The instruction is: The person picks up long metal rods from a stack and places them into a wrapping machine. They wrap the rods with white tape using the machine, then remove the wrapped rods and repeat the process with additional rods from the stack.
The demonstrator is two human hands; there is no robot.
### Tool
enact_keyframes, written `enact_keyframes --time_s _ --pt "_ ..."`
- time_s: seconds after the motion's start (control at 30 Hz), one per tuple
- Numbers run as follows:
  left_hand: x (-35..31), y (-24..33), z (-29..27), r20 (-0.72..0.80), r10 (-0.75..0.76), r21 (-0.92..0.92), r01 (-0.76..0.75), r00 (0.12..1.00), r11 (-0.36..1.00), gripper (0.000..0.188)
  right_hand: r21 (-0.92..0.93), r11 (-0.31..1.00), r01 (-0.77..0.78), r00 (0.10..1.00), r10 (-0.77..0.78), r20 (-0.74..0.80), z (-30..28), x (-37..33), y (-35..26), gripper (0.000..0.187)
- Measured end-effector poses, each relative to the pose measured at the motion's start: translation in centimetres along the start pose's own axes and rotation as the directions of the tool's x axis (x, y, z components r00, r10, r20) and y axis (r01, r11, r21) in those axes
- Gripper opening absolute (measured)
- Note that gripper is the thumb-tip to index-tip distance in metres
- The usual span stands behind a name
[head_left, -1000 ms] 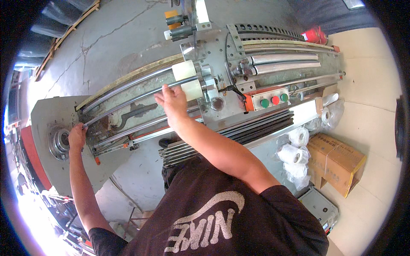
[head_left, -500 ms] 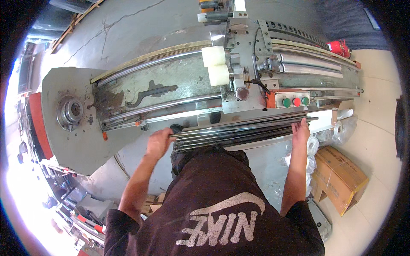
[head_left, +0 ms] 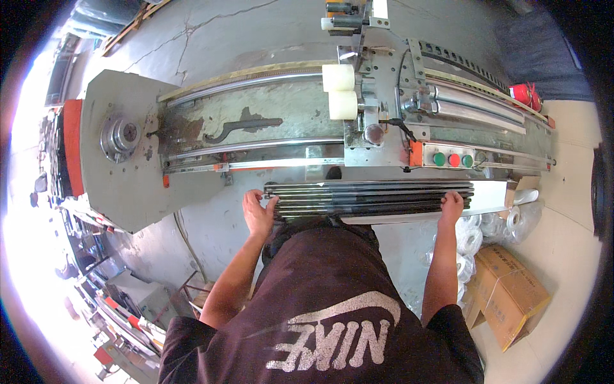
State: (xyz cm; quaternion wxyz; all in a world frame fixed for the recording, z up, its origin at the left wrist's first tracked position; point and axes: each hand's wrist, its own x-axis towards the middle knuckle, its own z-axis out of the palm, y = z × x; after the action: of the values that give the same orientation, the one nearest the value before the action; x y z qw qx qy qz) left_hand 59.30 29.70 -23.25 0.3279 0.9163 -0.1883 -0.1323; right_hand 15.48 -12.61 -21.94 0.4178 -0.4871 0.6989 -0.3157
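Several long, thin black rods (head_left: 364, 200) lie side by side in a row in front of me, crosswise to my body, with shiny highlights on their left part. At their left ends is my left hand (head_left: 259, 214), its thumb and fingers apart, touching or just beside the rod ends. My right hand (head_left: 451, 206) rests near the right ends with its fingers curled down on the rods; how many it grips is hidden. Under and beyond the rods a white board or long box (head_left: 489, 195) shows at the right.
Ahead stands a long grey machine with rails (head_left: 256, 151), a carriage with white rollers (head_left: 341, 93), a button box (head_left: 453, 157) and a hook wrench (head_left: 246, 128) on its bed. A cardboard box (head_left: 508, 294) and clear plastic-wrapped rolls (head_left: 470, 240) are at right.
The rods, uneven before, now lie evenly in a flat row. My left hand has loosened from a rod and spread its fingers; my right hand has lowered slightly. The view has shifted a little.
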Motion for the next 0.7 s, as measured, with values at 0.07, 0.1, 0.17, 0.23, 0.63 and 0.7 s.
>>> enact_keyframes --time_s 0.07,0.1,0.17,0.23,0.63,0.7 --pt "-0.9 -1.1 -0.5 0.152 -0.338 -0.061 0.35 0.929 0.935 0.033 -0.081 0.994 0.075 0.994 -0.068 0.08 3.2 -4.3 -1.8 0.016" --pt "-1.3 -2.3 0.3 0.188 -0.34 -0.23 0.378 0.921 0.897 0.035 -0.104 0.984 0.148 0.98 -0.131 0.152 4.5 -6.3 -2.2 0.018" --pt "-1.6 -2.9 0.9 0.183 -0.369 -0.214 0.403 0.911 0.89 0.036 -0.099 0.957 0.274 0.926 -0.235 0.295 7.1 -10.1 -2.9 0.02" --pt "-1.3 -3.2 1.2 0.209 -0.403 -0.183 0.441 0.891 0.879 0.036 -0.062 0.936 0.347 0.874 -0.298 0.384 9.2 -13.2 -2.8 0.021" --pt "-0.3 -1.2 -0.6 0.406 -0.45 -0.37 0.593 0.796 0.715 0.03 -0.284 0.427 0.858 0.485 -0.495 0.721 13.6 -23.1 -6.2 0.031" --pt "-0.3 -1.0 -1.3 0.416 -0.447 -0.366 0.596 0.792 0.714 0.028 -0.233 0.288 0.929 0.35 -0.472 0.809 14.3 -23.6 -7.7 0.036"
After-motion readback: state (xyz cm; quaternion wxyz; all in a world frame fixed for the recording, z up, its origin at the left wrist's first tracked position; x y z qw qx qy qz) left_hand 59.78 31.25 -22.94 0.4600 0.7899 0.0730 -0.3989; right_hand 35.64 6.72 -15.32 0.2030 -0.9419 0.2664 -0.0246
